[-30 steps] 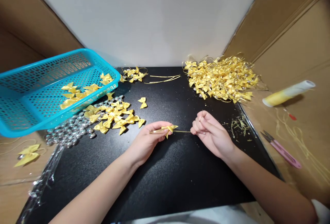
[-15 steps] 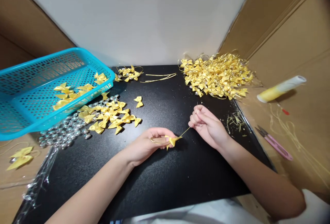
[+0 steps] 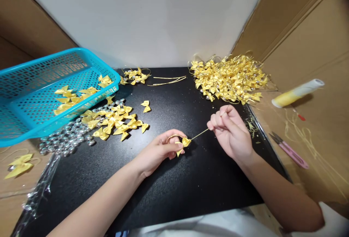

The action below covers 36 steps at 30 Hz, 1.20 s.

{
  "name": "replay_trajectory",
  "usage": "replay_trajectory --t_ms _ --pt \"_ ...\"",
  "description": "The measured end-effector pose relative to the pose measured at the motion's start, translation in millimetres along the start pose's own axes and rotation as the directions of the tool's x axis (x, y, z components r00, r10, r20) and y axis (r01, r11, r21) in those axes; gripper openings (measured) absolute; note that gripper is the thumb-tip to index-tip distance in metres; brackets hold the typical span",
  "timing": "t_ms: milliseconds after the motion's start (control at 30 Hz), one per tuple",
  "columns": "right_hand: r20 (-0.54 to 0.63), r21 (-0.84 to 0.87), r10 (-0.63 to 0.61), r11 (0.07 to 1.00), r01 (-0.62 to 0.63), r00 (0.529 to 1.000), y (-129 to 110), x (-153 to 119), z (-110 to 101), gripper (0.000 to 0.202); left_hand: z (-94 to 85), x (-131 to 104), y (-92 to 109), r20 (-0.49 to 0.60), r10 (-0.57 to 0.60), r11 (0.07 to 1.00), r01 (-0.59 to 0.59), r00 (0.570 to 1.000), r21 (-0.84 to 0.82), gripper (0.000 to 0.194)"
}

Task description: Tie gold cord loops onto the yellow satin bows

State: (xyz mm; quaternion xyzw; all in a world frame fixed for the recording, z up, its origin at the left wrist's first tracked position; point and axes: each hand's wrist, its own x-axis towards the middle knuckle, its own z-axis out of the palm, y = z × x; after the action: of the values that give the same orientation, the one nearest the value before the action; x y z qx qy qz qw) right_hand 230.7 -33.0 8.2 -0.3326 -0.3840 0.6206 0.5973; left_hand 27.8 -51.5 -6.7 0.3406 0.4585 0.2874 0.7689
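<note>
Over the middle of the black tabletop (image 3: pixel 174 193), my left hand (image 3: pixel 166 145) pinches a yellow ribbon bow (image 3: pixel 186 142), and a loop of gold cord curves over its fingers. A thin gold cord (image 3: pixel 200 134) runs taut from the bow up to my right hand (image 3: pixel 230 128). The fingers of that hand are closed on the cord's end. To the left of my hands lies a pile of loose yellow bows (image 3: pixel 117 120), beside several silver beads (image 3: pixel 64 139).
A turquoise basket (image 3: pixel 29 129) with bows stands at the left. Finished-looking bows with cord loops (image 3: pixel 229 79) are heaped back right. Cut gold cords (image 3: pixel 169 80) lie at the back. Pink-handled snips (image 3: pixel 293 155), a yellow-white tube (image 3: pixel 298 93) and cord scraps (image 3: pixel 252 126) are at the right.
My right hand has moved right, and a longer stretch of cord shows between the hands. The bow has turned in my left fingers, and the cord loop now sits higher over them.
</note>
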Motion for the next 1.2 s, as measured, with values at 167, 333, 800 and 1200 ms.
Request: replay_trajectory --t_ms 167,333,800,1200 --pt "-0.004 -0.062 -0.084 0.995 0.084 0.996 -1.3 -4.0 0.3 0.019 2.7 0.1 -4.6 0.018 0.011 0.99 -0.008 1.0 -0.138 0.029" --pt "0.035 -0.025 -0.05 0.998 0.051 0.998 -6.1 -8.1 -0.3 0.017 -1.0 2.1 -8.5 0.009 0.115 0.98 -0.112 0.993 -0.166 0.025" --pt "0.218 -0.332 0.449 0.869 -0.367 0.866 22.8 -27.3 8.2 0.029 4.6 -0.5 -12.5 -0.221 0.246 0.953 -0.277 0.944 -0.125 0.016" --pt "0.089 -0.684 -0.013 0.726 0.071 0.996 32.4 -37.1 12.3 0.016 6.3 -4.1 -14.6 -0.202 0.242 0.944 -0.279 0.949 -0.179 0.016"
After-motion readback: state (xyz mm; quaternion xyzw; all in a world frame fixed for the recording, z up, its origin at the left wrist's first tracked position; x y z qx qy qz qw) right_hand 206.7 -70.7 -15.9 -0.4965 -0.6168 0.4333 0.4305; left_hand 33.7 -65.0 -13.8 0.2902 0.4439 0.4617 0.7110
